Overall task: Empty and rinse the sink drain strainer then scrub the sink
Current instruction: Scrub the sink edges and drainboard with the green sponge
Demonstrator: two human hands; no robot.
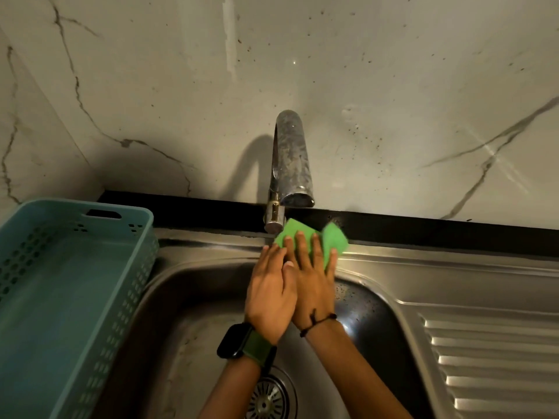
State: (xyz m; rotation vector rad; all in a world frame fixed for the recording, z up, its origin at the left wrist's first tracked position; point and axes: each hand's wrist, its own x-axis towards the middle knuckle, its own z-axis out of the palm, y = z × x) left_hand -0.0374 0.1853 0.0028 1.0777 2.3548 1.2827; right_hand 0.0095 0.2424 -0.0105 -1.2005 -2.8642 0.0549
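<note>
Steel sink [378, 264] under marble wall [393, 86]: both flat hands, right hand [314, 282] and left hand [270, 294], press green scouring pad [329, 237] onto its back rim

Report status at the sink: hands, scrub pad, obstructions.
Left hand and right hand flat on green scrub pad, at back rim of sink beside faucet. Strainer seated in drain. Nothing blocking.

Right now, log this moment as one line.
both hands flat on green scrub pad | sink back rim, below faucet | strainer seated
</note>
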